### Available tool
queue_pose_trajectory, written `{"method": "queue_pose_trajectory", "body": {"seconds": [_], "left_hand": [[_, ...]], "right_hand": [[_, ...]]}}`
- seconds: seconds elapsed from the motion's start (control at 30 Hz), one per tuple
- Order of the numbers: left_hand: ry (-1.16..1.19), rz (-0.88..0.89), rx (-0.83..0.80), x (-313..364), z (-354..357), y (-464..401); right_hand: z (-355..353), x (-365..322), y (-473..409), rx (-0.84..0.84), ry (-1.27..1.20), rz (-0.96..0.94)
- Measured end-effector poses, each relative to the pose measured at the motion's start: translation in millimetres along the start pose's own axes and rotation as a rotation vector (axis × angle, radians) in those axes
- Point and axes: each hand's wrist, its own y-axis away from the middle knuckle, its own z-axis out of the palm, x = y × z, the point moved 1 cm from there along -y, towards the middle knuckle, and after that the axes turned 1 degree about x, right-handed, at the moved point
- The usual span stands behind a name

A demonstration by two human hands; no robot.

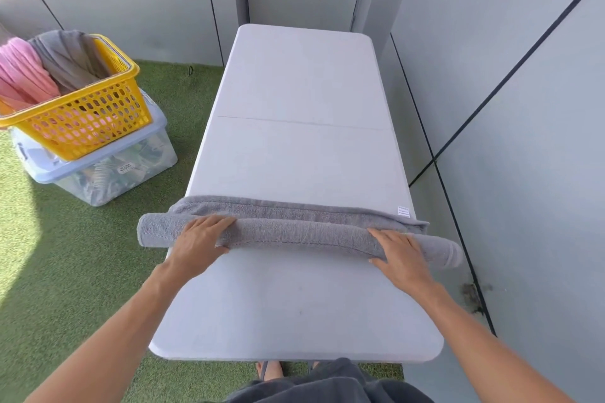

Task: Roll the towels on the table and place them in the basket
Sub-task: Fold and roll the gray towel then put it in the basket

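A grey towel point(294, 232) lies across the white folding table point(304, 91), mostly rolled into a long tube, with a narrow flat strip still spread beyond the roll. My left hand point(199, 237) rests flat on the roll near its left end, fingers straight, thumb at the near side. Toward the right end, my right hand point(397, 253) presses the roll the same way. Both ends of the roll overhang the table sides. The yellow basket point(98, 121) stands to the left on the floor, holding a pink towel point(23, 75) and a grey towel point(68, 57).
The basket sits on a clear plastic storage box point(108, 170) with a pale blue lid, on green artificial turf point(65, 255). Grey wall panels point(523, 108) close in behind and to the right of the table. My feet show under the table's near edge.
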Motion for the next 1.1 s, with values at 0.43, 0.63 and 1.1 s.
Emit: {"method": "queue_pose_trajectory", "body": {"seconds": [0.43, 0.63, 1.1], "left_hand": [[0.088, 0.018, 0.085, -14.9, -3.1, 7.2], [0.060, -0.022, -0.126, -16.3, -3.7, 2.9], [0.039, -0.208, 0.147, -42.2, 16.2, 40.6]], "right_hand": [[2.8, 8.6, 7.2, 0.047, -0.098, 0.032], [-3.0, 7.3, 5.7, -0.082, -0.051, 0.031], [11.0, 36.0, 30.9, 0.052, 0.020, 0.201]]}}
